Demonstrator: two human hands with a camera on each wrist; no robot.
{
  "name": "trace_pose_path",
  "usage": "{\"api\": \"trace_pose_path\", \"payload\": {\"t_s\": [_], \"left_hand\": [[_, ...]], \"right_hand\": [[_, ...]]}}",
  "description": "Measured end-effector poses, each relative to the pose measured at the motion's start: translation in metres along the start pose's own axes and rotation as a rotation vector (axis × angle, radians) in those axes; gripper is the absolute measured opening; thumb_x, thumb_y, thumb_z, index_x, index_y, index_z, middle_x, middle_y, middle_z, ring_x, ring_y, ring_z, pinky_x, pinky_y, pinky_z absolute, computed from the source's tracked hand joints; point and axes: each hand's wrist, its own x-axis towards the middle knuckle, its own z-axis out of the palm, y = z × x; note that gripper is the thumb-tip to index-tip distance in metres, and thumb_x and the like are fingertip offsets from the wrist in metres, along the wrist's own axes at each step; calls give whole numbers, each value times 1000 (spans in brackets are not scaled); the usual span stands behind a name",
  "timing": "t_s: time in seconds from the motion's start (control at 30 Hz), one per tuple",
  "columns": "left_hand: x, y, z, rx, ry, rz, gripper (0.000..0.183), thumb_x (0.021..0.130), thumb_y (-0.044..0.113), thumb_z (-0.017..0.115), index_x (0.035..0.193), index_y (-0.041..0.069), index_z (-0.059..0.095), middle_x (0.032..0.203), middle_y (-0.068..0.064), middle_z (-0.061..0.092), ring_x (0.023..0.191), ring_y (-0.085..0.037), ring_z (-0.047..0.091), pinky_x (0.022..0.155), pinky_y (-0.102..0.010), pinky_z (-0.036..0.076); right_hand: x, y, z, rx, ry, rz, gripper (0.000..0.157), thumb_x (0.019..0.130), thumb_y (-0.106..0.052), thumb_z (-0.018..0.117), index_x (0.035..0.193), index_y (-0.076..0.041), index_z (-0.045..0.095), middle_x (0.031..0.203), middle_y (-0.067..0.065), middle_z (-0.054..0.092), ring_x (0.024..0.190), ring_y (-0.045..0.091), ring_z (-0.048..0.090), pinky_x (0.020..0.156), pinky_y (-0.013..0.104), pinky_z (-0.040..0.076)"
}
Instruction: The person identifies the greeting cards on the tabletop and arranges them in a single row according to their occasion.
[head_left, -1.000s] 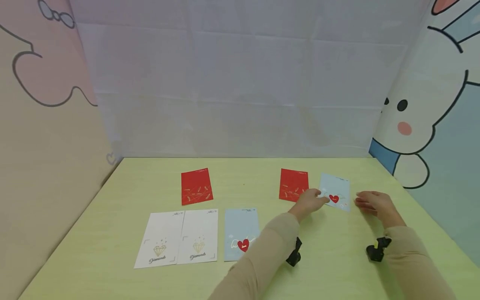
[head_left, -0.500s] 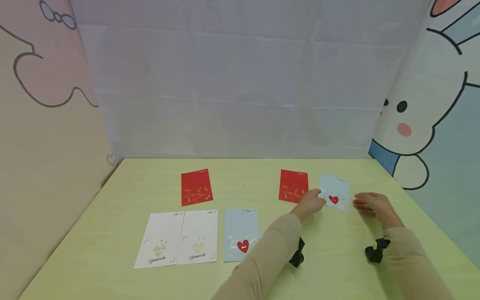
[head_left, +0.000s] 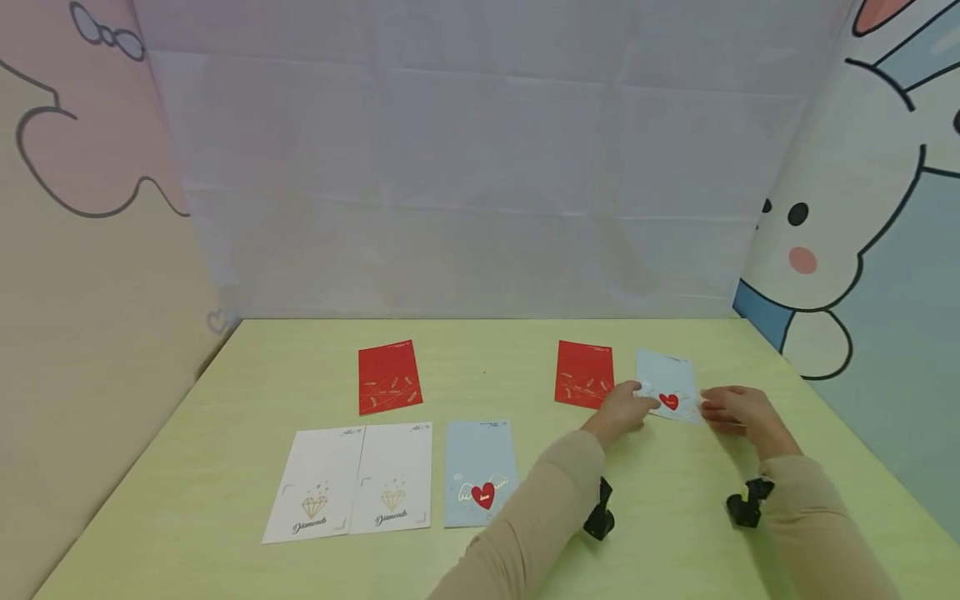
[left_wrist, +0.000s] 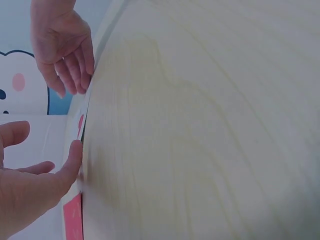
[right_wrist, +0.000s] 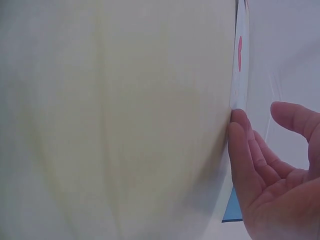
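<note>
A light blue card with a red heart [head_left: 667, 381] lies slightly turned at the back right of the table, in the head view. At its lower left edge rests my left hand [head_left: 621, 410], fingertips on the border and fingers apart. My right hand [head_left: 742, 415] is at its right edge, fingers loosely extended with the tips against the card. Seen from the right wrist, the card [right_wrist: 241, 75] shows as a thin strip beyond the fingertips [right_wrist: 239, 117]. In the left wrist view, one fingertip [left_wrist: 75, 147] meets the card [left_wrist: 81, 120] edge-on.
A red card [head_left: 583, 371] lies left of the blue one, partly behind the left hand. Another red card [head_left: 388, 379] is farther left. In front lie two white diamond cards [head_left: 318, 467] [head_left: 393, 462] and a second blue heart card [head_left: 477, 458]. A white cloth [head_left: 480, 167] hangs behind.
The blue card's lower end has swung slightly to the right. My right hand has moved a little left, closing the gap to its edge. My left hand has shifted only slightly.
</note>
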Motion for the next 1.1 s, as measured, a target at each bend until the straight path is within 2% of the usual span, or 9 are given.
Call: {"api": "trace_pose_path", "payload": {"t_s": [0.1,0.23,0.33,0.43,0.53,0.6,0.7,0.9,1.1], "left_hand": [[0,-1,-1,-65,-3,3,43,83,18,61,121,2,48,106,-5,54,72,-15,55,76,-31,46],[0,-1,-1,-94,11,30,41,81,10,62,118,-3,49,98,-6,57,69,-17,57,72,-32,48],[0,0,0,-132,27,48,32,79,4,63,109,-2,54,83,-4,58,66,-18,56,69,-33,48],[-1,0,1,-163,42,58,22,76,-1,63,97,0,58,68,-1,57,58,-17,52,60,-32,48],[0,-1,3,-138,59,66,20,75,-2,64,94,1,60,61,-2,56,51,-14,47,52,-28,45],[2,-2,4,-115,80,72,23,75,0,66,96,1,60,59,-2,56,49,-13,46,49,-24,41],[2,-4,6,-103,111,88,30,73,0,68,101,0,58,55,-3,56,47,-14,51,45,-21,38],[-2,-2,8,-94,160,128,39,69,-5,69,106,-1,56,48,-3,53,49,-21,59,40,-18,37],[-4,0,8,-104,146,75,41,70,-4,68,109,2,55,55,-2,53,51,-20,59,43,-20,42]], "right_hand": [[-1,0,1,1,-23,-7,56,85,-21,56,121,14,32,67,-3,56,62,8,58,63,26,50],[1,2,1,7,-52,-14,54,85,-20,56,119,14,33,68,-2,57,62,9,59,62,26,50],[2,3,1,0,-64,-25,55,85,-19,56,121,15,32,70,-1,56,62,9,59,62,26,50],[1,4,0,-9,-78,-40,56,86,-18,56,122,15,31,71,-2,56,63,8,58,63,26,50],[1,4,1,-25,-86,-43,57,85,-18,57,123,15,30,70,-3,56,63,7,58,63,26,50],[1,3,2,-34,-94,-46,58,85,-18,57,124,15,29,70,-4,57,63,7,58,63,26,50],[1,3,4,-35,-123,-65,59,85,-17,57,124,16,28,70,-4,58,63,7,58,63,26,50],[0,1,6,-71,-142,-93,57,85,-16,56,123,17,28,70,-4,58,63,6,58,62,25,50],[1,1,6,-102,-126,-78,59,86,-18,56,124,16,27,71,-4,57,63,6,57,62,25,50]]}}
